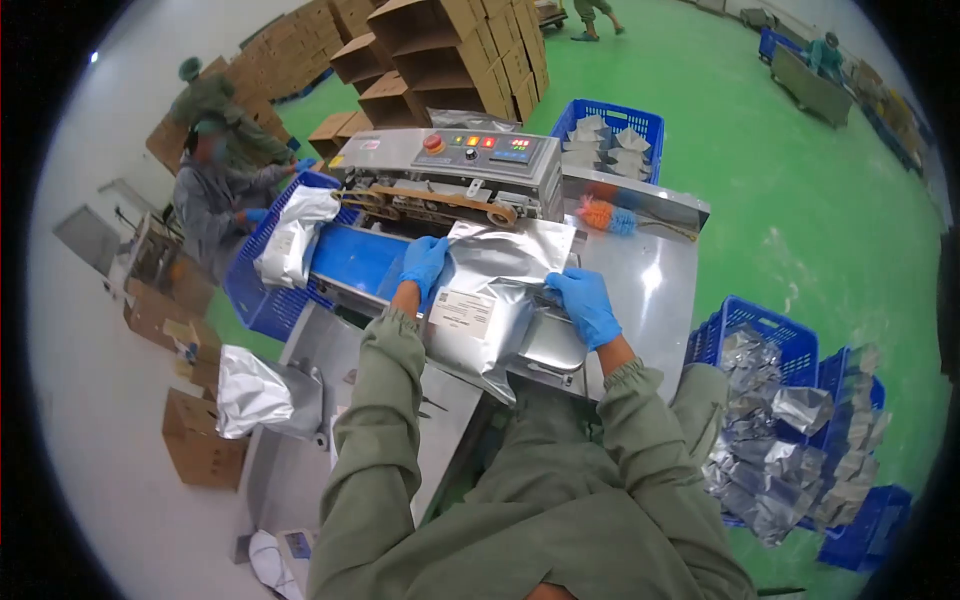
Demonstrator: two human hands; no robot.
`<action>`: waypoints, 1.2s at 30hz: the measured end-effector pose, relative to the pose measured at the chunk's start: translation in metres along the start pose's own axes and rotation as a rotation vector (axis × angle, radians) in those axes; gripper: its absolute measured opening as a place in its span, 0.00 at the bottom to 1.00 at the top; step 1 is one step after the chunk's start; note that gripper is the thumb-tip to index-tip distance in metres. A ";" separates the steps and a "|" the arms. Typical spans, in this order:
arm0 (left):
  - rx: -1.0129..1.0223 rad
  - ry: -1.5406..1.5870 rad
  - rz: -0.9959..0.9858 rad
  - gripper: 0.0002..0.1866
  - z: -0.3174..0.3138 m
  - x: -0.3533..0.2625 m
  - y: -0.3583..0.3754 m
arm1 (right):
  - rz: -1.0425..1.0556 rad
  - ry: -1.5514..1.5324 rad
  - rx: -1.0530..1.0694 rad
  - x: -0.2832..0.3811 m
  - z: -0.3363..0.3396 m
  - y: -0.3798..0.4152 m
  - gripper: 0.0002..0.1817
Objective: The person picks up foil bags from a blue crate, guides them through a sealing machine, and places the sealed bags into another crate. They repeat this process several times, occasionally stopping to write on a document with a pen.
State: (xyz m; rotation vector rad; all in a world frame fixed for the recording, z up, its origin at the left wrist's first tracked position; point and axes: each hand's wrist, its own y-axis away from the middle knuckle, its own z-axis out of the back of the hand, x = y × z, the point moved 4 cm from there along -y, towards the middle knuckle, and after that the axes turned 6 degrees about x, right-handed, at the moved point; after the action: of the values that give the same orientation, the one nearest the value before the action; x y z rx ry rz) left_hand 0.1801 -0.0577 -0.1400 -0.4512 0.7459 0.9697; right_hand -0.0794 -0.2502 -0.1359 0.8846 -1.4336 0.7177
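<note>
A silver foil pouch (475, 320) with a printed white label is stretched between my two blue-gloved hands. My left hand (424, 262) grips its upper left edge, and my right hand (584, 302) pinches its upper right side. The pouch's top edge lies against the front of a band sealing machine (450, 165), just below its brown belt. Left of my left hand runs the machine's blue conveyor belt (358, 262). Another foil pouch (298, 235) sits at the conveyor's far left end, over a blue crate.
On the steel table (650, 265) lies an orange and blue brush (608, 215). One more foil pouch (262, 392) stands at lower left. Crates of pouches (765, 410) are at right, another crate (648, 122) behind. A co-worker (215, 200) is at left, near cardboard boxes (430, 50).
</note>
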 end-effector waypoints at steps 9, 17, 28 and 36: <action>-0.041 -0.017 -0.502 0.14 0.005 -0.188 0.150 | 0.377 0.191 0.098 -0.014 -0.057 -0.028 0.12; 0.233 0.200 -0.404 0.12 -0.063 -0.174 0.194 | 0.234 0.651 -0.787 -0.064 0.262 0.140 0.09; 0.330 0.224 -0.435 0.09 -0.127 -0.235 0.200 | -0.624 1.004 -0.699 -0.235 0.653 0.325 0.24; 0.424 0.334 -0.439 0.07 -0.131 -0.255 0.227 | -0.693 1.087 -1.074 -0.164 0.579 0.308 0.14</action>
State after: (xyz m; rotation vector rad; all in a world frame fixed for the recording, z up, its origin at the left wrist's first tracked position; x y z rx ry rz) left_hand -0.1528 -0.1734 -0.0439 -0.3831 1.0714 0.3109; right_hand -0.6489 -0.5696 -0.3108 0.0136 -0.3046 -0.1816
